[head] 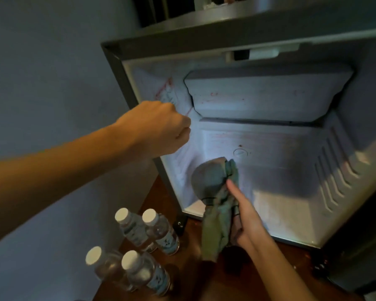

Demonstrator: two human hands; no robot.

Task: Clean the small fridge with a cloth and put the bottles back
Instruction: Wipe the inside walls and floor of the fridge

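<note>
Grey-green cloth is gripped in the right hand, bunched into a rounded wad at the top with a loose tail hanging below. The view is dim, so it cannot be told whether something is wrapped inside the wad. The wad is held just inside the open fridge, low and towards its left side, above the floor of the cavity.

The left hand is curled into a fist at the fridge's left edge, and nothing is seen in it. Red marks are seen on the left inner wall just beyond that fist, with fainter ones on the back panel.

The fridge stands emptied and lit, and four capped bottles are set upright on the wood surface, in front of the fridge and to its left. The step in hand is therefore judged to be the wiping, and the return of the bottles is not yet begun.

For the next move, the cloth needs to be pressed flat against a wall and drawn across it. The stained left wall is the likely place. The bottles should be left standing until the cavity is wiped.
</note>
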